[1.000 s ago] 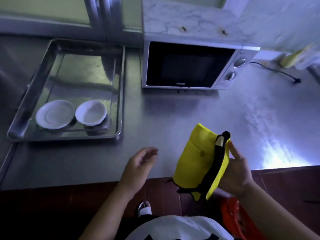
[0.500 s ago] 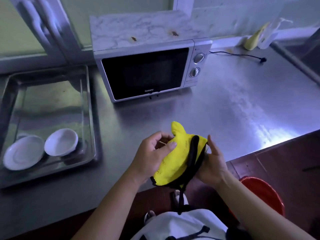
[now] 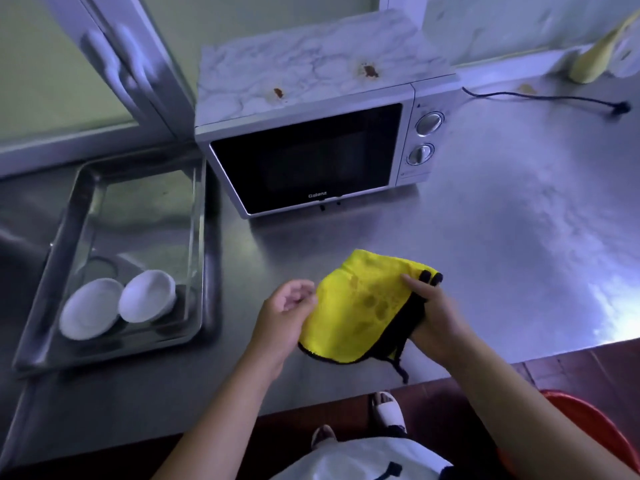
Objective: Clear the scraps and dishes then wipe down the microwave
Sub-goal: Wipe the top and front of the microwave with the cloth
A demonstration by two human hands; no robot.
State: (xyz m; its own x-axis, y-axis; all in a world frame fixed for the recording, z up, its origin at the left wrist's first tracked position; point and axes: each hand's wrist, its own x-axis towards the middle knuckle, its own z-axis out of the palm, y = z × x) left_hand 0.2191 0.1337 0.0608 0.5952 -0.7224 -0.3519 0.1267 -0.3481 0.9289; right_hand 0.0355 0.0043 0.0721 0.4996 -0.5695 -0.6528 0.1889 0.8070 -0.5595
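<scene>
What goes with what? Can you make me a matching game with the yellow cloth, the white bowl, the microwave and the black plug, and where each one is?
Things:
1. yellow cloth
2. white bowl
3. microwave
4. black plug

Places:
A. lying loose on the counter, far right
B. at the back of the counter, door shut
C. inside the metal tray
D. gripped by the right hand

Pairs: 1-D, 2-C, 3-B, 4-A.
</scene>
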